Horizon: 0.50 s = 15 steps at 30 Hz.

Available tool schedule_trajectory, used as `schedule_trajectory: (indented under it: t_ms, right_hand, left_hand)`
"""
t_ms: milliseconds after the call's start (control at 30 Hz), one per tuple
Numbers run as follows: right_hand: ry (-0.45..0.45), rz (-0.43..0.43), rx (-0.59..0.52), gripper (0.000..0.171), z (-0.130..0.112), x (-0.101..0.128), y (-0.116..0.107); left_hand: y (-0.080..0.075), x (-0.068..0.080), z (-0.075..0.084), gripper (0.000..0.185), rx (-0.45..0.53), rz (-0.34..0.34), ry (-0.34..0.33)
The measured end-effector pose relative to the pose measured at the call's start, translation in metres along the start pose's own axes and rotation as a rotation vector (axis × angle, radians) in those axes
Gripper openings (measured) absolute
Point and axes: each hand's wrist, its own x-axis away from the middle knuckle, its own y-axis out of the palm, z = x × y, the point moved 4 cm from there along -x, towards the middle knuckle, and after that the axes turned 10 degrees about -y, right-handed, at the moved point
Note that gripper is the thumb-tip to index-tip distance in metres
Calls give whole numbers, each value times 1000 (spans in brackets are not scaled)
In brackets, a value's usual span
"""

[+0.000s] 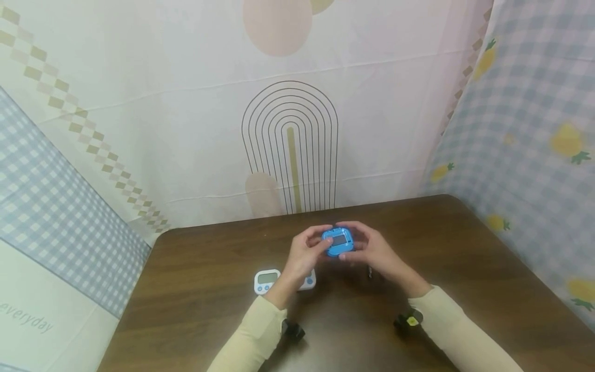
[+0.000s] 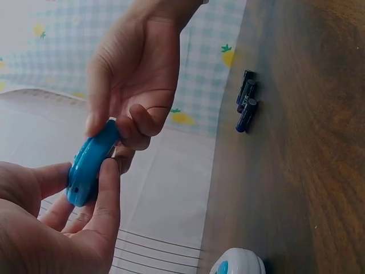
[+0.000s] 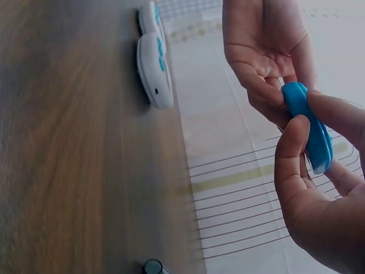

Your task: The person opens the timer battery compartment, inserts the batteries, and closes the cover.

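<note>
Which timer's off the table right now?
The blue timer, held up between the left hand and right hand. The two white timers rest on the table.

The blue device (image 2: 91, 162) and 2 white timers (image 3: 153, 71) look smooth plastic, the table (image 1: 186, 305) wood, the backdrop (image 1: 186, 129) cloth.

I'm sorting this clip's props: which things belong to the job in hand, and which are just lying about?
Job in hand: blue device, held by the left hand and right hand.
Lying about, though possibly related: two white devices, dark cylinders.
</note>
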Motion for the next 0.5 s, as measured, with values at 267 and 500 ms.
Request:
schedule_trajectory:
  t_ms: [267,500]
  right_hand:
    - [92,5,-189,58,9,1,3]
    - [80,-52,-151,43,9,1,9]
  left_hand:
    - [0,0,-1,33,17,55,44]
    - [0,0,1,31,38,107,87]
